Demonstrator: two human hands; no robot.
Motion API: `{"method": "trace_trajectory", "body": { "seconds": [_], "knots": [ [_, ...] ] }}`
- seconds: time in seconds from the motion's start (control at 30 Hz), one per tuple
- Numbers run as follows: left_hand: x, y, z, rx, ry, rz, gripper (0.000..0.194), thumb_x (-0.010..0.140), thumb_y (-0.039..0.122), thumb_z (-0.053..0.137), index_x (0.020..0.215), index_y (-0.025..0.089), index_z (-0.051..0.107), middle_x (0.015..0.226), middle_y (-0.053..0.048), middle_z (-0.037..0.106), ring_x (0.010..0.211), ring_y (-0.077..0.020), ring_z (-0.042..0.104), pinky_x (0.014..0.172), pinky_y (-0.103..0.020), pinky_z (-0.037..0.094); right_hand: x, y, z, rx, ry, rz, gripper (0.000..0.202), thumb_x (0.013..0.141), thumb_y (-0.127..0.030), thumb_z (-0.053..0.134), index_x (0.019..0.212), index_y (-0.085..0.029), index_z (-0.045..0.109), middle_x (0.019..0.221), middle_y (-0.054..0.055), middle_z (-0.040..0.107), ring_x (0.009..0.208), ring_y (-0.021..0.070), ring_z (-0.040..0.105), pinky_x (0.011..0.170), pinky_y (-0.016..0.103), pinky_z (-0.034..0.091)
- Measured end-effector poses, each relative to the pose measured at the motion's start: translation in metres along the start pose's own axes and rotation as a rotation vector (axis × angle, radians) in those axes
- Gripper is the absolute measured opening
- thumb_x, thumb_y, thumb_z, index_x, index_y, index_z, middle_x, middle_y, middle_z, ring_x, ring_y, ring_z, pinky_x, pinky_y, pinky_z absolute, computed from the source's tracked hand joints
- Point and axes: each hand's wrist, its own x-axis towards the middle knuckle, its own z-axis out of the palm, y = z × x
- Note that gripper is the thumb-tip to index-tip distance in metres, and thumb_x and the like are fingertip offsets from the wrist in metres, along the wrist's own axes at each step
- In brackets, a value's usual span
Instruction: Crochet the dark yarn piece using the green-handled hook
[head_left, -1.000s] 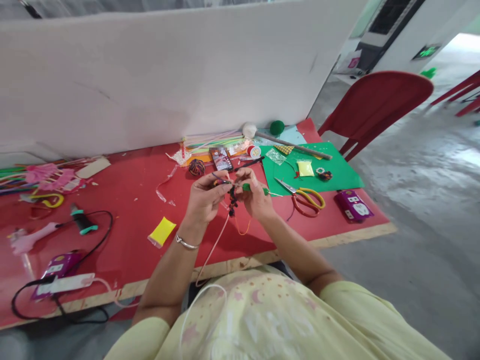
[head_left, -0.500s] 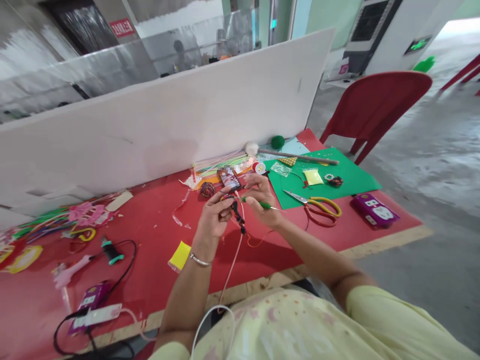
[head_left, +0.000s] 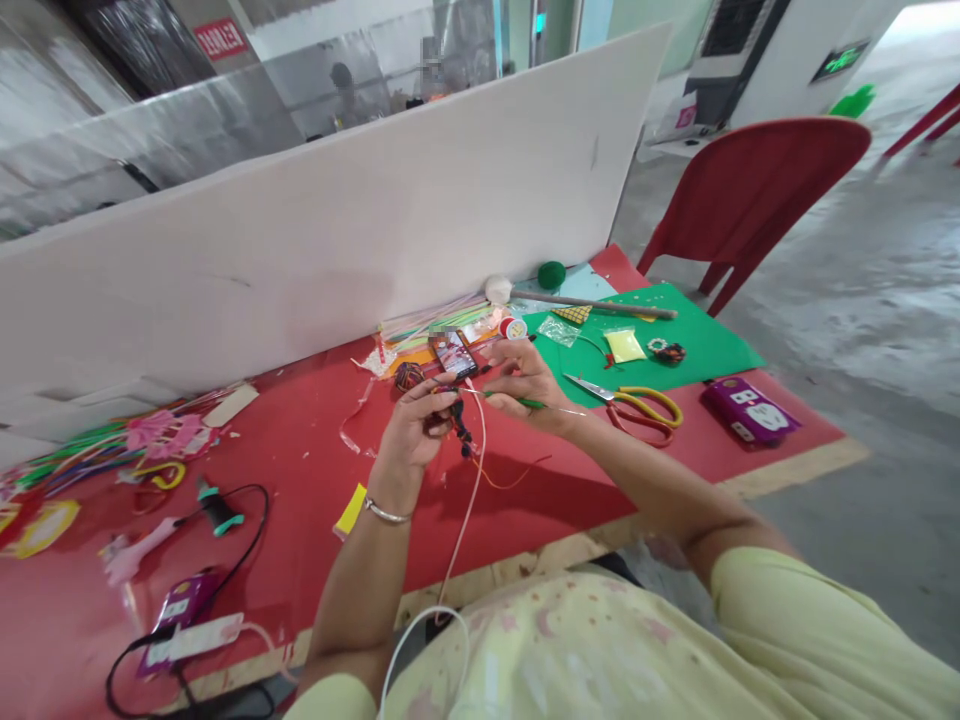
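Phone [head_left: 454, 356]: one, screen up on the red table [head_left: 277, 430].
Yarn work [head_left: 463, 436]: one, dark and knotted; on the person's side of the phone, hanging from the left fingers.
Left hand [head_left: 414, 420]: pinching the yarn work, nearer the person than the phone.
Right hand [head_left: 529, 388]: grasping a green-handled tool [head_left: 534, 404], right of the phone; thin metal shaft directed at the left hand.
Yarn ball [head_left: 409, 376]: multicoloured, just left of the phone.
Spools [head_left: 514, 329]: near the phone, to its right.
Scissors [head_left: 643, 412]: red and yellow handles, well right of the phone.
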Motion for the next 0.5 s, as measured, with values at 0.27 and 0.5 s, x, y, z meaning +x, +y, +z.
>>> {"method": "trace_trajectory", "body": {
  "seconds": [0.27, 0.5],
  "knots": [
    [0.003, -0.002, -0.003, 0.083, -0.039, -0.031, 0.043, 0.052, 0.012, 0.087, 0.095, 0.012, 0.079, 0.065, -0.001, 0.068, 0.048, -0.0044, 0.049, 0.038, -0.013, 0.025, 0.013, -0.005, -0.013, 0.272, -0.084, 0.136, 0.029, 0.097, -0.041, 0.061, 0.083, -0.021, 0.077, 0.129, 0.009, 0.055, 0.117, 0.0225, 0.054, 0.106, 0.043, 0.048],
    [-0.001, -0.002, -0.003, 0.084, -0.094, -0.036, 0.04, 0.055, 0.012, 0.085, 0.094, 0.013, 0.08, 0.067, -0.002, 0.067, 0.048, -0.0044, 0.05, 0.039, -0.014, 0.026, 0.015, -0.009, -0.011, 0.571, -0.083, 0.426, 0.034, 0.094, -0.047, 0.063, 0.076, -0.022, 0.077, 0.117, 0.007, 0.063, 0.114, 0.0217, 0.058, 0.104, 0.04, 0.048]
  ]
}}
